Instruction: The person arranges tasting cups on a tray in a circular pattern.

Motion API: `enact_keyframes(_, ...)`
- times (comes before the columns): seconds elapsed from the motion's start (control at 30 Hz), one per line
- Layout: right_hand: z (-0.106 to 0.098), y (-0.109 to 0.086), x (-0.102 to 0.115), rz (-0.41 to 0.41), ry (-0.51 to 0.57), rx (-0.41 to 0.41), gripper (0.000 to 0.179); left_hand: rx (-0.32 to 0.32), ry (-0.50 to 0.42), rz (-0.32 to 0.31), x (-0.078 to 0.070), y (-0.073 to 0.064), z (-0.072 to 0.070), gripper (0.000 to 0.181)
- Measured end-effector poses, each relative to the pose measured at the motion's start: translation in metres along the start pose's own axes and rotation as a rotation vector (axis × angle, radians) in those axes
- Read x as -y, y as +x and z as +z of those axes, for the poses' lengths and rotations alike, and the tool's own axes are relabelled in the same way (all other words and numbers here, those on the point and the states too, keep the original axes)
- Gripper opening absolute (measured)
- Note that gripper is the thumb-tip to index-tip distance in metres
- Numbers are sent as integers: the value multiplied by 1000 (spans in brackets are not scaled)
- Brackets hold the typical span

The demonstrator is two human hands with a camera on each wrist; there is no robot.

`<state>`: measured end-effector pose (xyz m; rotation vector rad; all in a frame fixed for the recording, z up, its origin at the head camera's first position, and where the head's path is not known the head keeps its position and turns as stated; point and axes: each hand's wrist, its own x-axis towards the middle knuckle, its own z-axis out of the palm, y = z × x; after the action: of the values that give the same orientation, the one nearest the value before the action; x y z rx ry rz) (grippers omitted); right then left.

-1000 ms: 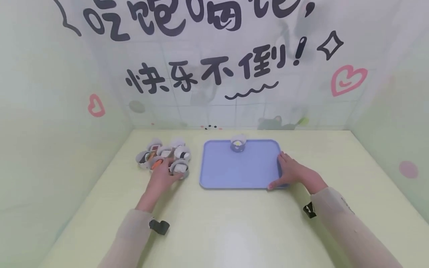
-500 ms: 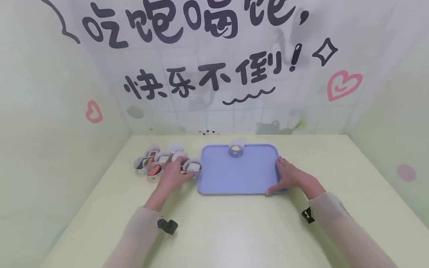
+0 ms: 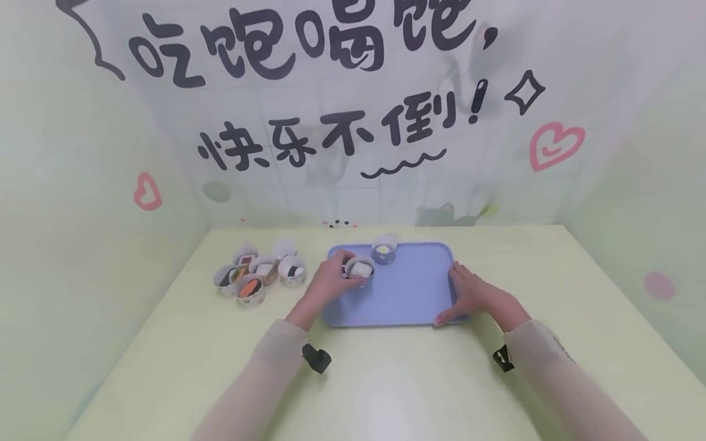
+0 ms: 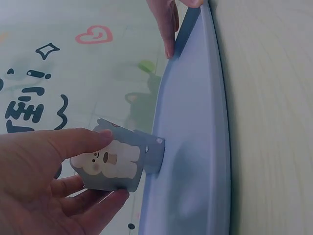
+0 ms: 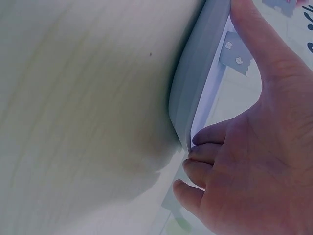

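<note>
My left hand holds a small paper cup between thumb and fingers, over the left part of the blue tray. The cup is grey, printed with a white cartoon bear, and has a white filling on top in the head view. Behind it, near the tray's far rim, stands another paper cup with a white and yellow piece inside. At the tray's right end my right hand holds the corner, its thumb on the front rim and its fingers along the right side.
Several paper cups with sushi-like pieces stand grouped on the pale table, left of the tray. A printed backdrop rises behind the table, with pale walls on both sides.
My left hand has taken the white-filled cup from the group and carried it right, over the tray. The right hand keeps its place at the tray's corner. The head view has tilted up slightly.
</note>
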<state>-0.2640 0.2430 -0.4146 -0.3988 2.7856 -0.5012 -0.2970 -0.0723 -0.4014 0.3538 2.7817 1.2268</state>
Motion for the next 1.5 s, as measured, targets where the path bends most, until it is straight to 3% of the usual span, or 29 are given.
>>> enact_keyframes(0.13, 6, 0, 3, -3, -8, 8, 135, 10, -11, 16, -2, 5, 18, 54)
enact_keyframes(0.33, 0, -1, 3, -1, -13, -11, 136, 3, -17, 50, -17, 17, 39, 51)
enact_keyframes(0.67, 9, -4, 3, 18, 13, 14, 137, 15, -32, -9, -21, 22, 67, 51)
enact_keyframes(1.0, 1, -1, 3, -4, -20, -10, 135, -56, -96, -62, -29, 35, 76, 55)
enact_keyframes(1.5, 1, -1, 3, -3, -20, 5, 135, -108, -95, -101, -36, 34, 81, 48)
